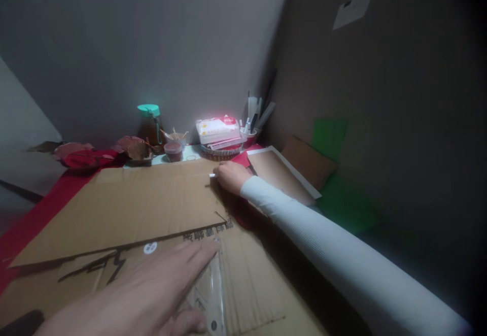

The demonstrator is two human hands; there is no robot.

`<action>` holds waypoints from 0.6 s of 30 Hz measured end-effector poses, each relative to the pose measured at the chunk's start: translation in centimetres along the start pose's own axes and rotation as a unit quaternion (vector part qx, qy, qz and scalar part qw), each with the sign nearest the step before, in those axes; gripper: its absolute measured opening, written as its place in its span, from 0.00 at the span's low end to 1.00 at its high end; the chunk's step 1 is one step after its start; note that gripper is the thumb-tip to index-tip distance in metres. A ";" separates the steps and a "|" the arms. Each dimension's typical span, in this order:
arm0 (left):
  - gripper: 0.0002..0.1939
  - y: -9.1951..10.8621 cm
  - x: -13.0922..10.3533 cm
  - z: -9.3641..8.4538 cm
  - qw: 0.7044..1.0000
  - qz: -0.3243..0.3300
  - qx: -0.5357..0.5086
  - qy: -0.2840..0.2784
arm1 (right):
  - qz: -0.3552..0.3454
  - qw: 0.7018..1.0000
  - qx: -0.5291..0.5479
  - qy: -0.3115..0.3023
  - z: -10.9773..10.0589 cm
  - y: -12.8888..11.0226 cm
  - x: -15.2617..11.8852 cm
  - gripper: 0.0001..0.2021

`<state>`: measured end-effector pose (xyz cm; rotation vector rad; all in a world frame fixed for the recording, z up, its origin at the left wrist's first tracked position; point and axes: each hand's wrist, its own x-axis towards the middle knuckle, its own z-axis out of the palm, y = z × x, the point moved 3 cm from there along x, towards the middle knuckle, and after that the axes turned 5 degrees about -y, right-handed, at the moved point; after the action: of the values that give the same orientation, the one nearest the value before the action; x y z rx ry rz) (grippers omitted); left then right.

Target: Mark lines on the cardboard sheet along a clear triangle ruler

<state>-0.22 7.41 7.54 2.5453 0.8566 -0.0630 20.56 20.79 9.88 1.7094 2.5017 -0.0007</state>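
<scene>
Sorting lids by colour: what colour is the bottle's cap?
Teal green cap on the brown bottle, seen in the head view.

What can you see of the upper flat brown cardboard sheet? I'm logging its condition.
The upper flat brown cardboard sheet is plain, corrugated-looking and unprinted. It lies flat over a red cloth and overlaps a printed cardboard piece nearer the camera. The right hand holds a small white tool at its far right edge.

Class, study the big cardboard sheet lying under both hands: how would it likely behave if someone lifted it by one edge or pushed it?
The cardboard sheet looks corrugated and lies flat, so it is probably stiff and light, though it may bend along its crease. It is wide, so lifted by one edge it would likely sag or swing. The left hand presses flat on cardboard, suggesting the sheets might otherwise slide while the right hand works.
</scene>
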 end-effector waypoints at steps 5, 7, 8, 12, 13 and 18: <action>0.37 0.8 0.1 -0.5 1.000 -0.010 0.000 -0.013 | 0.003 1.000 -0.015 0.023 0.3 -0.2 -0.2 0.14; 0.36 0.9 0.2 -0.6 0.999 -0.025 -0.005 -0.037 | 0.005 0.999 -0.018 0.039 0.3 -0.2 -0.3 0.14; 0.36 0.8 0.2 -0.6 0.998 -0.032 -0.007 -0.048 | 0.007 0.999 -0.018 0.048 0.2 -0.2 -0.4 0.13; 0.37 0.6 0.3 -0.3 0.999 -0.025 -0.002 -0.038 | 0.007 0.995 -0.017 0.096 -0.9 -0.3 -1.9 0.12; 0.37 0.7 0.3 -0.3 1.000 -0.013 -0.004 -0.015 | 0.005 0.994 -0.015 0.107 -1.4 -0.4 -2.5 0.12; 0.34 2.2 0.7 -0.4 0.993 0.025 -0.024 0.112 | 0.012 0.988 -0.001 0.153 -3.2 -0.2 -7.0 0.08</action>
<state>1.61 6.38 8.66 2.5589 0.8641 0.2609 22.62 14.42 13.69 1.8632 2.6869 0.2895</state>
